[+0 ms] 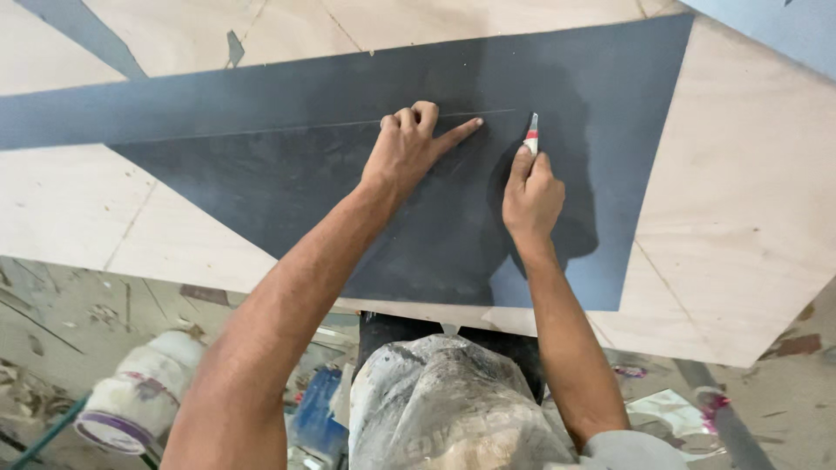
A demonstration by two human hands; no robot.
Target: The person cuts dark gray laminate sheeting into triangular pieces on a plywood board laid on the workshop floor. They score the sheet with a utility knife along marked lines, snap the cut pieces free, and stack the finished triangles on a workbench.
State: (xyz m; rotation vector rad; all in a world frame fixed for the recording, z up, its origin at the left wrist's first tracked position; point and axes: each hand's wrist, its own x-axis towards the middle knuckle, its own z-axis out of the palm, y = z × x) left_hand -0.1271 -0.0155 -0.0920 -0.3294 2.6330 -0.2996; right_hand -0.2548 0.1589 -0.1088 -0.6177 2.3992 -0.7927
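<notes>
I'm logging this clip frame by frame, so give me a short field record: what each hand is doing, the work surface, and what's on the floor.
left hand: pressed on dark sheet, index finger pointing along scored line
right hand: grips cutter, tip on the sheet near the line's end
surface: plywood board under the sheet
floor: white bucket lower left, blue container, littered scraps

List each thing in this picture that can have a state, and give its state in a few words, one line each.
left hand: pressed on the dark sheet, index finger stretched out along the scored line
right hand: closed round the cutter
cutter: upright, tip on the sheet
dark sheet: flat on the plywood board, scored with a thin line
plywood board: lying flat, partly covered
white tub: lying tilted on the floor
</notes>
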